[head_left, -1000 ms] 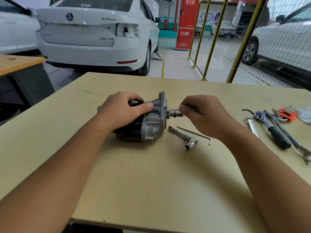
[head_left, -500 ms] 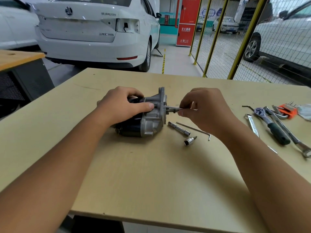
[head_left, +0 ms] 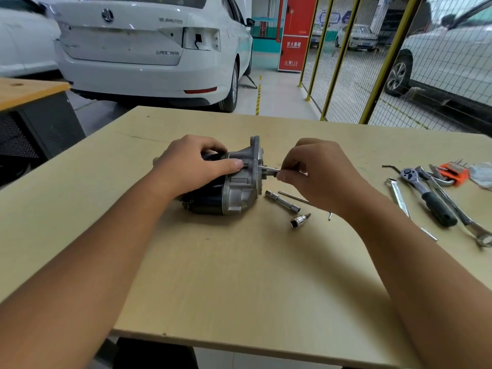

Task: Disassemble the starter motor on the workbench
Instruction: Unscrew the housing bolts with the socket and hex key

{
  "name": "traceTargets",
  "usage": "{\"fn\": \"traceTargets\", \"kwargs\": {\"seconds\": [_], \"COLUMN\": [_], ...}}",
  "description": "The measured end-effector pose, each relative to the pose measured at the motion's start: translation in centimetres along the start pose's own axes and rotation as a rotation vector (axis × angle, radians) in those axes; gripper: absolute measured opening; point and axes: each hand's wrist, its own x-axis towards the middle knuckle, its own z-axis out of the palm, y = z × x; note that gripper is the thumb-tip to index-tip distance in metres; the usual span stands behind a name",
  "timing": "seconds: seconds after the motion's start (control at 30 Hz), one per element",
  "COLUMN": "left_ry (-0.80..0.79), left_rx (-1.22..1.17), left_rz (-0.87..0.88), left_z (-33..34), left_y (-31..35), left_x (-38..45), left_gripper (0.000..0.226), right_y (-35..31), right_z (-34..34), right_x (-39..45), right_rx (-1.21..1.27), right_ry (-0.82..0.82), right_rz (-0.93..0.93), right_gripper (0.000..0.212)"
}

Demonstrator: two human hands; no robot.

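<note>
Two white cars stand behind the pale wooden desk (head_left: pixel 239 275), the nearer white saloon (head_left: pixel 149 49) carrying a boot badge and lettering too blurred to read; a red cabinet (head_left: pixel 295 35) beyond bears Chinese characters and "119". One starter motor (head_left: pixel 229 190), black-bodied with a silver cast nose housing, lies on its side mid-desk, long axis left to right, nose pointing right. The left hand (head_left: pixel 191 169) grips its top, thumb pressed on the housing. The right hand (head_left: pixel 316 174) has its fingers pinching a thin silver tool (head_left: pixel 271 169) at the nose. Nearby lie one extension bar (head_left: pixel 282 201), one small socket (head_left: pixel 299 221) and one black-handled ratchet (head_left: pixel 428 198).
</note>
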Motion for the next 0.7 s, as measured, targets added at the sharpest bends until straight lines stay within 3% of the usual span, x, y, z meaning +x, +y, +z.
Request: {"fn": "traceTargets", "kwargs": {"seconds": [0.13,0.33,0.47,0.7], "left_ry": [0.001,0.047,0.065,0.076], "left_rx": [-0.003,0.028,0.057,0.110], "left_rz": [0.005,0.026,0.022,0.022], "left_z": [0.02,0.32,0.52,0.47], "left_y": [-0.04,-0.25,-0.45,-0.25], "left_x": [-0.05,0.07,0.22,0.18], "left_gripper": [0.073,0.054,0.052,0.053], "right_y": [0.09,-0.04,-0.08,-0.25], "right_z": [0.01,0.26,-0.14,-0.29], "right_x": [-0.03,-0.39,-0.13,-0.05], "right_rx": [0.027,0.123,0.081,0.014], "right_ry": [0.033,0.018,0.007,0.041], "right_rz": [0.011,0.060,0.030,0.030], "right_gripper": [0.019,0.013,0.023,0.011]}}
